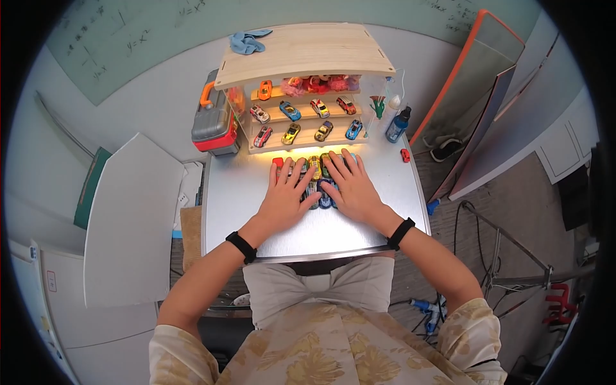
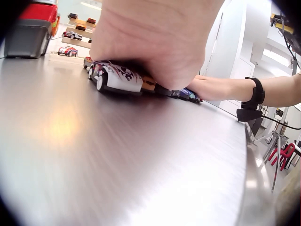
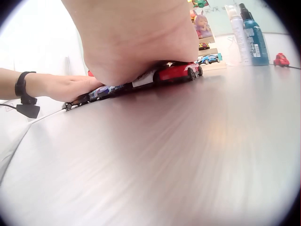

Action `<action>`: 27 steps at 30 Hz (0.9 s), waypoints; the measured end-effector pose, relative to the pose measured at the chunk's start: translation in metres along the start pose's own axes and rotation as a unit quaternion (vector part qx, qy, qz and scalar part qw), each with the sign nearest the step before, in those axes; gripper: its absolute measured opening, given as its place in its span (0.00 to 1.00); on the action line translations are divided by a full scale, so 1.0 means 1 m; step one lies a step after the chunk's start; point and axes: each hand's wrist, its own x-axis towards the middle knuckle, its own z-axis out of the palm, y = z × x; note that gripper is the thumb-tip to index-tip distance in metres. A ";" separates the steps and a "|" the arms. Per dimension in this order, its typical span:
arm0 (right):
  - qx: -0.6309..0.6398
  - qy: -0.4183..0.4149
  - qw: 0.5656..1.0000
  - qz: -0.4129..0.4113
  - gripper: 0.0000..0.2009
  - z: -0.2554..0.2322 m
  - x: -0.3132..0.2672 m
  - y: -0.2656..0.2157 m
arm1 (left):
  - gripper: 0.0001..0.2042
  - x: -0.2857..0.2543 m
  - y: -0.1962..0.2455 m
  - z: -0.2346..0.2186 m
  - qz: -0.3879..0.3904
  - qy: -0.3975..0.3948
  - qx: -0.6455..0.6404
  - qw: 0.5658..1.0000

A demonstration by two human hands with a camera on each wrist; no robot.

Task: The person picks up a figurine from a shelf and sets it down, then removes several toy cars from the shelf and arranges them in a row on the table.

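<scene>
Both hands lie spread over a cluster of toy cars on the metal tabletop (image 1: 231,205). The left hand (image 1: 285,196) covers the cluster's left part, fingers straight and fanned. Under its palm, in the left wrist view, shows a white toy car (image 2: 123,79) with dark markings. Over the right part rests the right hand (image 1: 355,191), also with straight fingers. A red toy car (image 3: 176,72) peeks out beneath it in the right wrist view. Between the hands a yellow toy car (image 1: 314,168) and a blue toy car (image 1: 326,196) are visible. The palms hide several other cars.
Behind the cluster stands a wooden display shelf (image 1: 308,54) with several toy cars on its steps and a blue cloth (image 1: 247,42) on top. A toolbox (image 1: 217,122) is at left. A blue spray bottle (image 1: 398,125) and a small red car (image 1: 405,155) stand at right.
</scene>
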 end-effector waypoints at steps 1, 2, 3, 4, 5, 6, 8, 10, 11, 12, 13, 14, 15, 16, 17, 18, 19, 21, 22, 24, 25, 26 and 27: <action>-0.001 -0.001 1.000 0.000 0.31 -0.001 -0.005 -0.004 | 0.31 -0.006 0.005 -0.002 0.001 0.002 -0.001 1.000; -0.003 -0.003 1.000 0.000 0.31 -0.002 -0.011 -0.007 | 0.31 -0.011 0.010 -0.003 0.003 0.004 -0.002 1.000; -0.004 -0.006 1.000 -0.001 0.31 -0.004 -0.017 -0.011 | 0.31 -0.018 0.016 -0.005 0.004 0.006 -0.003 1.000; 0.002 -0.004 1.000 -0.001 0.32 -0.006 -0.024 -0.015 | 0.31 -0.025 0.021 -0.007 0.005 0.004 -0.009 1.000; 0.008 -0.003 1.000 -0.002 0.32 -0.009 -0.030 -0.021 | 0.32 -0.032 0.027 -0.010 0.001 0.000 -0.015 1.000; 0.014 -0.001 1.000 -0.003 0.32 -0.012 -0.038 -0.026 | 0.32 -0.040 0.036 -0.013 -0.003 -0.005 -0.020 1.000; 0.025 -0.011 1.000 0.002 0.32 -0.018 -0.054 -0.037 | 0.32 -0.055 0.050 -0.019 -0.008 -0.017 -0.026 0.999; 0.038 -0.023 0.999 0.006 0.32 -0.024 -0.066 -0.045 | 0.32 -0.063 0.059 -0.024 -0.015 -0.031 -0.031 0.999; 0.039 -0.026 0.999 0.008 0.32 -0.026 -0.070 -0.048 | 0.32 -0.066 0.063 -0.026 -0.017 -0.038 -0.034 0.999; 0.039 -0.028 0.999 0.009 0.32 -0.027 -0.072 -0.050 | 0.32 -0.067 0.064 -0.026 -0.018 -0.039 -0.033 0.999; 0.039 -0.029 0.999 0.009 0.32 -0.028 -0.074 -0.051 | 0.32 -0.068 0.065 -0.026 -0.017 -0.039 -0.032 0.999; 0.037 -0.032 0.999 0.009 0.32 -0.028 -0.074 -0.051 | 0.32 -0.068 0.065 -0.026 -0.017 -0.039 -0.032 0.999; 0.036 -0.034 0.999 0.008 0.32 -0.028 -0.073 -0.051 | 0.32 -0.067 0.064 -0.026 -0.017 -0.038 -0.032 0.999; 0.034 -0.038 0.999 0.007 0.32 -0.028 -0.072 -0.050 | 0.32 -0.066 0.063 -0.026 -0.016 -0.036 -0.027 0.999; 0.033 -0.036 0.999 0.007 0.32 -0.028 -0.071 -0.049 | 0.32 -0.063 0.060 -0.025 -0.015 -0.035 -0.023 0.999; 0.032 -0.035 0.999 0.007 0.32 -0.027 -0.068 -0.048 | 0.32 -0.061 0.057 -0.024 -0.015 -0.034 -0.019 0.999; 0.032 -0.035 0.999 0.008 0.32 -0.026 -0.065 -0.046 | 0.32 -0.058 0.055 -0.023 -0.014 -0.032 -0.019 0.999; 0.031 -0.032 0.999 0.003 0.31 -0.023 -0.059 -0.040 | 0.32 -0.049 0.048 -0.021 -0.012 -0.029 -0.019 0.999; 0.029 -0.029 0.999 0.001 0.31 -0.021 -0.054 -0.037 | 0.32 -0.044 0.044 -0.020 -0.013 -0.028 -0.015 0.999; 0.021 -0.023 1.000 -0.003 0.31 -0.016 -0.042 -0.028 | 0.31 -0.031 0.033 -0.016 -0.012 -0.023 -0.008 1.000; 0.017 -0.019 1.000 -0.005 0.31 -0.013 -0.035 -0.023 | 0.31 -0.024 0.026 -0.013 -0.012 -0.020 -0.004 1.000; 0.022 -0.006 1.000 -0.006 0.30 -0.010 -0.027 -0.018 | 0.31 -0.017 0.021 -0.011 -0.014 -0.015 0.001 1.000; 0.021 -0.003 1.000 -0.007 0.30 -0.007 -0.019 -0.013 | 0.31 -0.010 0.015 -0.009 -0.015 -0.013 0.005 1.000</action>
